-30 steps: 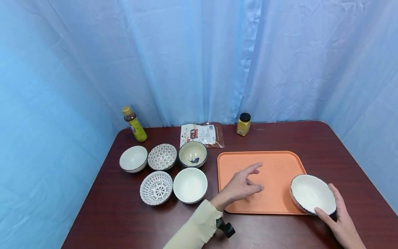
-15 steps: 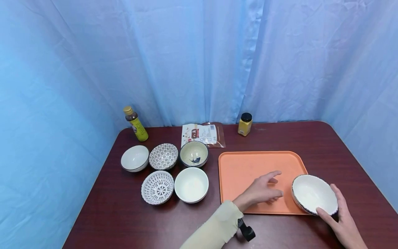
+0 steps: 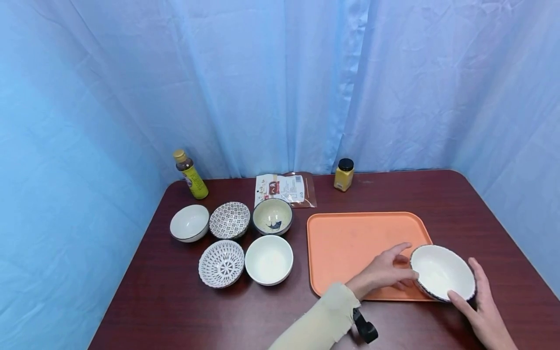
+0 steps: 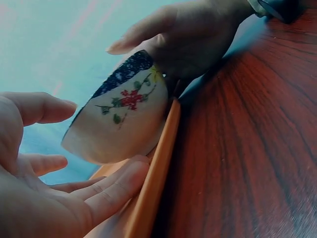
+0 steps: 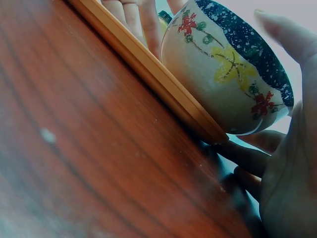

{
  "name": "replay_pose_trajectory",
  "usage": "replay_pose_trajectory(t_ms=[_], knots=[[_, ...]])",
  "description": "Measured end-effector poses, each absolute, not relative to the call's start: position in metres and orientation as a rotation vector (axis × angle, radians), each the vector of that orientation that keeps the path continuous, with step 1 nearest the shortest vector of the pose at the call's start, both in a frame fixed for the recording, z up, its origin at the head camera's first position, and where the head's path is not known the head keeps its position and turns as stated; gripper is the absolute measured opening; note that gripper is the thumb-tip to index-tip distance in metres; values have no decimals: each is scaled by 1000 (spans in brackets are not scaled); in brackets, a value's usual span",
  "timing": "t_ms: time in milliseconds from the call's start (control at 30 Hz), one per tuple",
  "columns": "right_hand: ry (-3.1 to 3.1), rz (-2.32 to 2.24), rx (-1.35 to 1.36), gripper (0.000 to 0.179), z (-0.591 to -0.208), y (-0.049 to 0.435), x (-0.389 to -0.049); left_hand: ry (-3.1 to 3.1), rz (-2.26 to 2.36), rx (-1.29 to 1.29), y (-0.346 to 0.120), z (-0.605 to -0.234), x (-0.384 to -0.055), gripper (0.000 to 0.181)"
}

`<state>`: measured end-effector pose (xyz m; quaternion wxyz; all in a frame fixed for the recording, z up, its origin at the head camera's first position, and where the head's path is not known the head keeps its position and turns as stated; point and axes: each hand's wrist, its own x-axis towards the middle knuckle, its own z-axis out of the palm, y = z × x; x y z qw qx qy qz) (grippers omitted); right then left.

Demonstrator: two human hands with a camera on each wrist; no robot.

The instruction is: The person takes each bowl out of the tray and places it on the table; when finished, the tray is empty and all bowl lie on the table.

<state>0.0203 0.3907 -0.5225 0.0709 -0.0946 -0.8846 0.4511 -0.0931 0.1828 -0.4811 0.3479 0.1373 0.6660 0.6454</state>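
Note:
A bowl (image 3: 443, 272), white inside with a dark speckled rim, is at the front right corner of the orange tray (image 3: 350, 228). Painted red and yellow flowers show on its outer wall in the right wrist view. My right hand (image 3: 483, 311) holds it from the right, thumb at the rim and fingers low underneath. From the left comes my left hand (image 3: 387, 273), fingers spread and thumb close to the rim. In the left wrist view one finger of this hand (image 4: 54, 183) reaches the bowl's underside (image 4: 124, 124); whether it touches is unclear.
Left of the tray stand several bowls, among them a plain white bowl (image 3: 269, 260) and a petal-patterned bowl (image 3: 221, 264). Along the back are a yellow-green bottle (image 3: 192, 180), a flat food packet (image 3: 284, 189) and a yellow jar (image 3: 343, 176). Blue curtains surround the table.
My left hand has moved right across the tray and is now beside the bowl. The right hand and the bowl have stayed almost in place.

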Motion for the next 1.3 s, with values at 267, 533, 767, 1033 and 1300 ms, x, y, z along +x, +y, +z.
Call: replay_pose_trajectory(t_ms=[267, 533, 767, 1033, 1300], knots=[[-2613, 1416, -247, 83, -525, 393, 20, 1680, 1718, 417, 194, -488, -89, 68], [-2557, 1384, -159, 82, -531, 393, 20, 1478, 1811, 440, 200, -493, -88, 77], [-2548, 1358, -133, 81, -532, 392, 20, 1418, 1891, 395, 201, -495, -87, 77], [-2553, 1413, -51, 74, -535, 393, 19, 1436, 1930, 397, 190, -496, -93, 76], [-2593, 1336, -10, 80, -532, 393, 18, 1447, 1960, 397, 159, -494, -109, 75]])
